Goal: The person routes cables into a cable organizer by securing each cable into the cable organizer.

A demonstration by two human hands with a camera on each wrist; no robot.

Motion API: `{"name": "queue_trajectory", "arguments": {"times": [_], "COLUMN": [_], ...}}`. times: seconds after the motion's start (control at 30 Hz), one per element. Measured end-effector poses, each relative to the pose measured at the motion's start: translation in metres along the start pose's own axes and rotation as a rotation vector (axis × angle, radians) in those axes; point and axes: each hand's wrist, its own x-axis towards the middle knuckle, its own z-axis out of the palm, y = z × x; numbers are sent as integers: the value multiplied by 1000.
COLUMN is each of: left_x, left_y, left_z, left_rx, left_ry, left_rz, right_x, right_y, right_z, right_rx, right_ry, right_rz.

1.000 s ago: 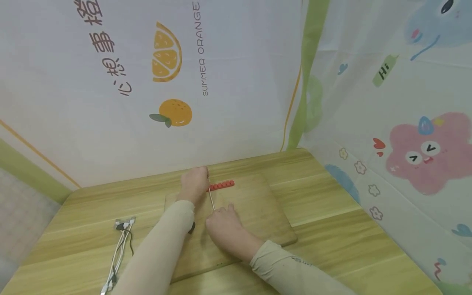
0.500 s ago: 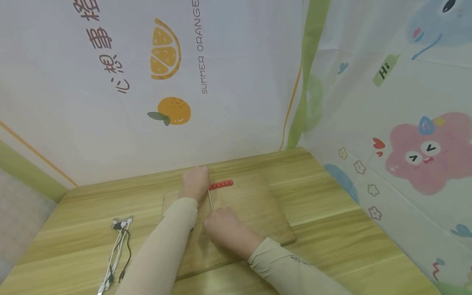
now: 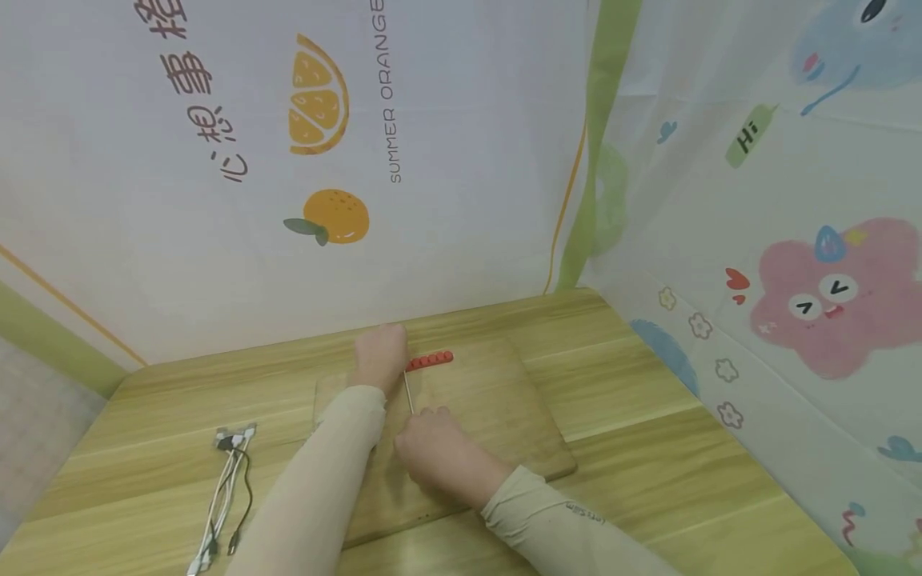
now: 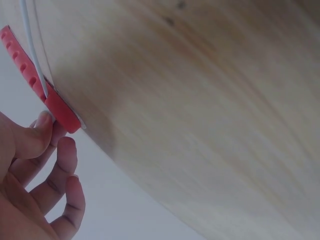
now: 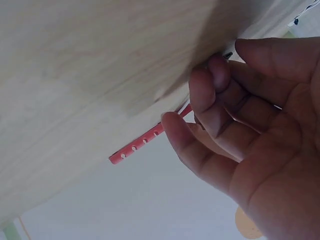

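Observation:
A red cable holder strip (image 3: 432, 360) with a row of notches lies along the far part of the wooden board (image 3: 504, 416). One white cable (image 3: 409, 394) runs from one of its notches toward me. At the strip's left end, my left hand (image 3: 380, 356) pinches the cable just behind the strip; the left wrist view shows thumb and index together there, other fingers loosely bent. Nearer to me, my right hand (image 3: 442, 448) grips the same cable with curled fingers, so it stretches straight between both hands. In the right wrist view the fingers partly cover the strip (image 5: 142, 141).
Left of the board, a bundle of white and black cables (image 3: 229, 480) lies on the wood-grain table (image 3: 130, 464). A printed white cloth (image 3: 461, 200) hangs behind the table's far edge, and another patterned cloth (image 3: 691, 224) stands along the right side.
Both hands stay almost in place on the cable. The left forearm now covers a black piece that showed beside it a second ago. The whole view has drifted slightly.

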Motion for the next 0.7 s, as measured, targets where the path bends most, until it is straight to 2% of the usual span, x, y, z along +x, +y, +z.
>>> {"name": "queue_trajectory", "arguments": {"times": [0.33,0.7], "left_x": [-2,-19], "left_y": [-3,-10], "left_z": [-4,-7], "left_rx": [-6,-88], "left_ry": [9,44], "left_rz": [6,1], "right_x": [0,-7], "right_y": [-1,0], "right_z": [-6,-12], "right_rx": [-1,79], "right_ry": [-67,-177], "right_rz": [0,28]}}
